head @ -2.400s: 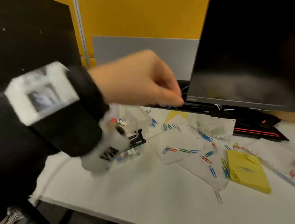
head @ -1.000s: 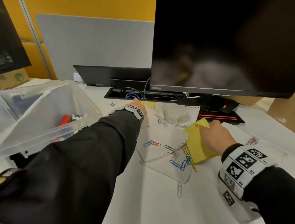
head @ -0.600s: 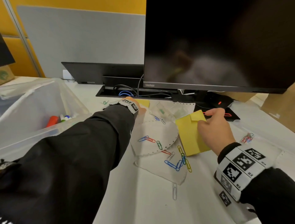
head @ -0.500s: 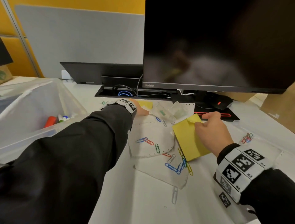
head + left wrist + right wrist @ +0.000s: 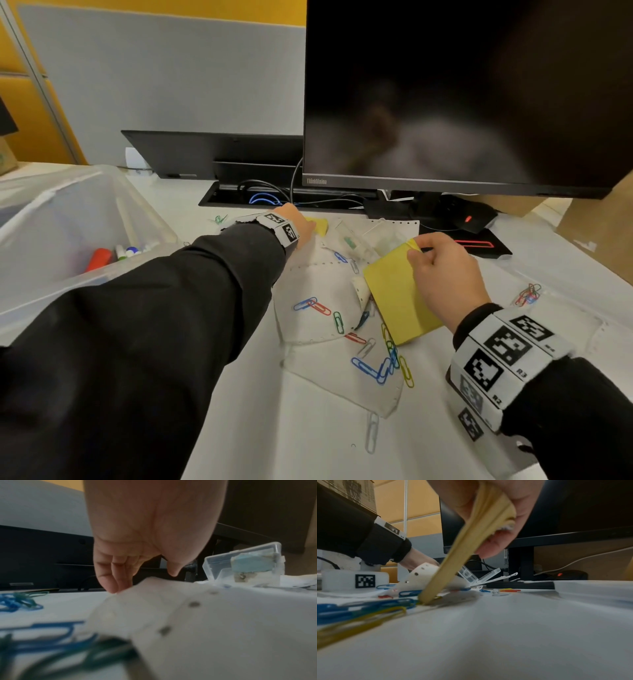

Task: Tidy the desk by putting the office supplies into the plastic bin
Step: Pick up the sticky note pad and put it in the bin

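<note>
My right hand [image 5: 416, 248] grips a yellow sticky-note pad [image 5: 397, 298] by its far edge. The right wrist view shows the pad [image 5: 453, 563] tilted between thumb and fingers [image 5: 489, 550], its lower corner on the desk among coloured paper clips [image 5: 359, 608]. My left hand [image 5: 303, 224] reaches to the desk's back, over a smaller yellow note [image 5: 322, 226]. In the left wrist view its fingers [image 5: 116, 585] point down behind a curled white sheet [image 5: 205, 615], thumb apart, nothing seen in them. The clear plastic bin [image 5: 41, 219] stands at the left, holding markers [image 5: 102, 257].
Perforated white sheets [image 5: 315, 281] lie mid-desk with paper clips [image 5: 380, 366] scattered on them. A small clear case [image 5: 356, 243] lies behind the pad. A black monitor [image 5: 445, 102] and a cable tray [image 5: 263, 198] stand at the back. More clips [image 5: 529, 293] lie far right.
My right hand has taken the yellow pad by its far edge and tilted it up, and clips slid off it. My left hand has edged forward onto the small yellow note.
</note>
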A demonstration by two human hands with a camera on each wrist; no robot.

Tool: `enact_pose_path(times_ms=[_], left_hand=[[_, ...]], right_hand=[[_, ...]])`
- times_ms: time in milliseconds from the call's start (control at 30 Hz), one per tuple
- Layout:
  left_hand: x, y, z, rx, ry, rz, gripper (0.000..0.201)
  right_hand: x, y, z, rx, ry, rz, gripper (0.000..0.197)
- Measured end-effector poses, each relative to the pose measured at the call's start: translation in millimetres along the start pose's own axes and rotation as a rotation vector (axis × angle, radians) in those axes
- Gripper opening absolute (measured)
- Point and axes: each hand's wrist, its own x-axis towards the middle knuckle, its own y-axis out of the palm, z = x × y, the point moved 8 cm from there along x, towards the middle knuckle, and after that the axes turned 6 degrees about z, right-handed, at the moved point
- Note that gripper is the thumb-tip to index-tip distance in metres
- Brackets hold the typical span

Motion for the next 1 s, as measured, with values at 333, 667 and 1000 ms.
enact_pose_path(times_ms=[333, 667, 1000], left_hand=[[-4, 6, 0, -0.151, 0.006, 0.149, 0.086], [-24, -17, -8, -0.320, 0.049, -0.138, 0.047], [-71, -76, 12, -0.530, 0.163, -0.528, 0.028]], right_hand=[[-2, -15, 5, 0.107, -0.082, -0.190, 0.037], [0, -15, 8, 0.152, -0.145, -0.171, 0.030], [-10, -15, 20, 0.327, -0.275, -0.132, 0.023]])
